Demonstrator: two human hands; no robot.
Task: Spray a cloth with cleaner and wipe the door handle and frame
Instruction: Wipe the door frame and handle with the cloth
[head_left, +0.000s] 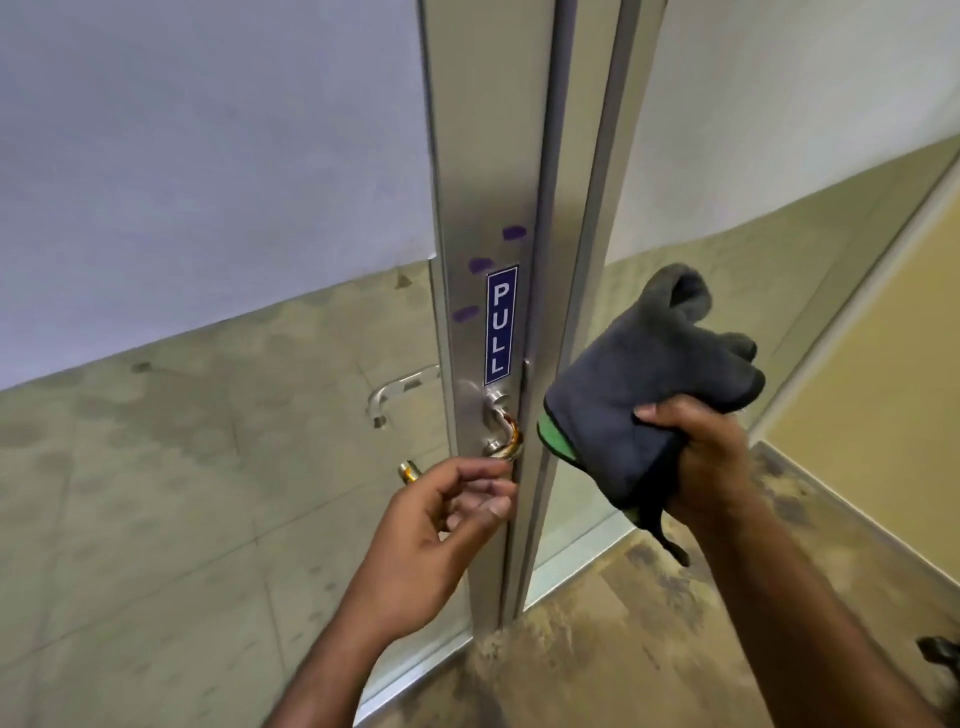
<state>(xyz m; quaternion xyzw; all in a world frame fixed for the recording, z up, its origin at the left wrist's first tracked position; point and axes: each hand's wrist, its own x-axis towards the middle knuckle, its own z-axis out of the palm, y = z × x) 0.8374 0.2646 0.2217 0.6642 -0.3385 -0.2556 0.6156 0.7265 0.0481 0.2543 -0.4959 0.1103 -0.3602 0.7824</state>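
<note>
An aluminium door frame (491, 156) runs down the middle of the view, with a blue PULL sticker (501, 325) on it. Below the sticker sits a shiny metal door handle (503, 434). My left hand (447, 525) hovers just under the handle, fingers loosely curled, holding nothing. My right hand (709, 457) grips a dark grey cloth (639, 384) with a green edge, held up to the right of the frame and apart from it. No spray bottle is in view.
Glass panels flank the frame, frosted in their upper part. A second handle (400, 395) shows through the left glass. Purple marks (480, 265) dot the frame above the sticker. A worn brown floor (597, 649) lies below; a dark object (940, 652) sits at the right edge.
</note>
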